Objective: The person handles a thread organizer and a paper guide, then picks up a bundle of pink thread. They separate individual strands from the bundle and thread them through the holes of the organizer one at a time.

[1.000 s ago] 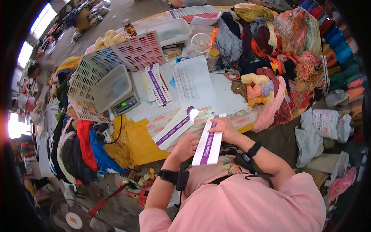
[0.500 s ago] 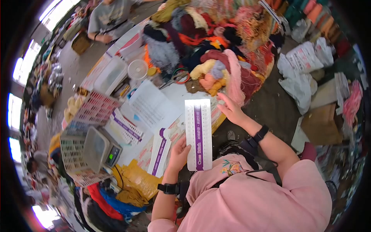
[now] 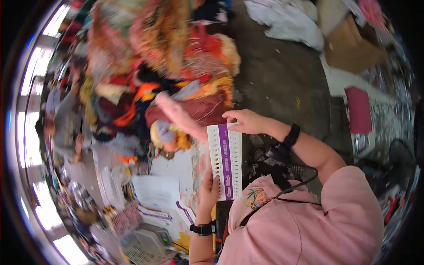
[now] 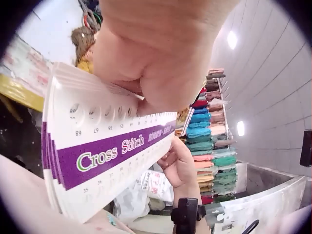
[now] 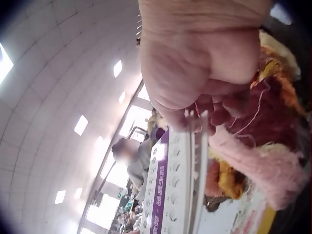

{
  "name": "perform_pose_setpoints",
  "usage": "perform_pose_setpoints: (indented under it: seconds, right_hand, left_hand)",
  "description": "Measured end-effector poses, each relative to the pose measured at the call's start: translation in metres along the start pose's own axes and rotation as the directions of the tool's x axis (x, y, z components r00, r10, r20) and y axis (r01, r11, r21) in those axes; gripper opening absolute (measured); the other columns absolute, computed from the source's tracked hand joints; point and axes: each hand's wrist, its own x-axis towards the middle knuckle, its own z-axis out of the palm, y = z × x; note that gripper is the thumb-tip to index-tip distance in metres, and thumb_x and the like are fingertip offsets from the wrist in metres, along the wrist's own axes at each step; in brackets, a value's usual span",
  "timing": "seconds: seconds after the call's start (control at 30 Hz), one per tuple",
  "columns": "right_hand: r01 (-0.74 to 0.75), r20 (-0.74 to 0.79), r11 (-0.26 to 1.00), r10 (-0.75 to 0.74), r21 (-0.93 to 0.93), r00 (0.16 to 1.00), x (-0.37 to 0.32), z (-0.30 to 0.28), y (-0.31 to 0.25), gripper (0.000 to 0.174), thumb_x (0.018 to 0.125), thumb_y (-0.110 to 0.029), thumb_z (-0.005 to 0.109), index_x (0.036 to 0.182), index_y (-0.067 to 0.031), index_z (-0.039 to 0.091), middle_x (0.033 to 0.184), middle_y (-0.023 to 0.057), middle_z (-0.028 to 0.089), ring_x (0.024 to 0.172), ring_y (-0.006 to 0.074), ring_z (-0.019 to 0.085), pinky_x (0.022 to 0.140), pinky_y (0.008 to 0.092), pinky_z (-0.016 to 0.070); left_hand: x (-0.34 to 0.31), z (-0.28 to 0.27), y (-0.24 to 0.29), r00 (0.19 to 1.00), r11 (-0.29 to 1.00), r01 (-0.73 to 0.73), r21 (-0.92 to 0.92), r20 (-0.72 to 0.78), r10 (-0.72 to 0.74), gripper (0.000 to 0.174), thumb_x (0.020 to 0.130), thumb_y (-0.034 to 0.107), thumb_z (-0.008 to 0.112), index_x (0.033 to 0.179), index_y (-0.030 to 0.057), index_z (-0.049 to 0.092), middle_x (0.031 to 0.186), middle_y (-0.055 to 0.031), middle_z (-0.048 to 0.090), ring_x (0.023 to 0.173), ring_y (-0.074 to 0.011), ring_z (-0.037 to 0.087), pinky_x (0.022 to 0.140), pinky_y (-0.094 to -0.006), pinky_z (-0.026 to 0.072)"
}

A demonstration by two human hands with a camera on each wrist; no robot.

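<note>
A stack of white punched cards [image 3: 224, 163] with a purple "Cross Stitch" band is held upright in front of the body. My left hand [image 3: 209, 191] grips its left edge low down; in the left wrist view that hand [image 4: 158, 53] covers part of the row of holes. At the far end my right hand [image 3: 248, 121] pinches the top of the stack. The right wrist view shows the cards [image 5: 168, 190] edge-on and slightly fanned, with the fingers of the right hand [image 5: 204, 73] curled at their ends.
Yarn heaps [image 3: 176, 48] cover the table's far part, with a pink skein [image 3: 179, 115] near the cards. Papers [image 3: 157, 190], more purple-banded cards [image 3: 185, 213] and a scale [image 3: 154, 234] lie at lower left. Plastic bags [image 3: 287, 20] are on the floor. A person [image 3: 66, 123] stands at the left.
The view has swung toward the right. My right hand, apart from the cards half a second ago, has come back to their top end. My left hand keeps its grip on them.
</note>
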Motion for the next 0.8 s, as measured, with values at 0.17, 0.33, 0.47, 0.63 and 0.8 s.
perform_pose_setpoints:
  seconds: [0.17,0.33,0.47,0.63,0.8]
  right_hand:
    - [-0.142,0.241,0.989,0.144,-0.028,0.960,-0.055,-0.083,0.043,0.023,0.080,-0.018,0.052,0.093,0.0012,0.056,0.075,0.0120,0.060,0.067,0.0213,0.057,0.060,0.0299,0.0439]
    - [-0.434,0.293,0.860,0.356,0.270,0.887,-0.106,-0.120,0.080,0.023,0.081,-0.019,0.051,0.080,0.0034,0.056,0.057,0.0041,0.051,0.050,0.0094,0.046,0.047,0.0251,0.0373]
    - [-0.487,0.012,0.781,0.525,0.391,0.851,-0.142,-0.120,0.127,0.023,0.080,-0.020,0.051,0.075,0.0025,0.055,0.053,0.0051,0.049,0.043,0.0106,0.047,0.042,0.0265,0.0362]
    - [-0.548,-0.311,0.656,0.742,0.518,0.594,-0.141,-0.080,0.192,0.024,0.082,-0.018,0.052,0.068,0.0021,0.050,0.048,0.0036,0.046,0.040,0.0089,0.047,0.039,0.0248,0.0350]
    - [-0.517,-0.378,0.621,0.777,0.589,0.503,-0.088,-0.044,0.266,0.023,0.082,-0.017,0.050,0.071,0.0025,0.051,0.051,0.0081,0.049,0.041,0.0132,0.053,0.040,0.0271,0.0398]
  left_hand:
    - [0.082,0.032,0.042,0.929,0.823,-0.348,0.448,0.281,0.240,0.043,0.076,-0.004,0.046,0.118,-0.0008,0.039,0.092,-0.0176,0.057,0.079,-0.0244,0.057,0.075,-0.0288,0.0437]
    - [0.139,0.056,0.036,0.910,0.880,-0.289,0.376,0.393,0.131,0.041,0.074,-0.001,0.052,0.113,-0.0006,0.043,0.101,-0.0186,0.054,0.098,-0.0319,0.051,0.091,-0.0380,0.0324]
    - [0.190,0.024,0.029,0.946,0.590,-0.324,0.740,0.237,0.222,0.050,0.073,0.009,0.060,0.116,-0.0023,0.038,0.119,-0.0222,0.040,0.114,-0.0356,0.035,0.097,-0.0402,0.0256]
    - [0.270,-0.056,0.003,0.957,0.414,0.090,0.906,-0.194,0.215,0.083,0.066,0.035,0.067,0.129,0.0051,0.023,0.129,-0.0270,0.019,0.121,-0.0400,0.018,0.099,-0.0453,0.0161]
    - [0.325,-0.060,-0.013,0.892,0.091,0.387,0.917,-0.348,-0.288,0.094,0.067,0.042,0.060,0.133,0.0076,0.004,0.134,-0.0285,-0.003,0.120,-0.0514,0.001,0.099,-0.0512,0.0082]
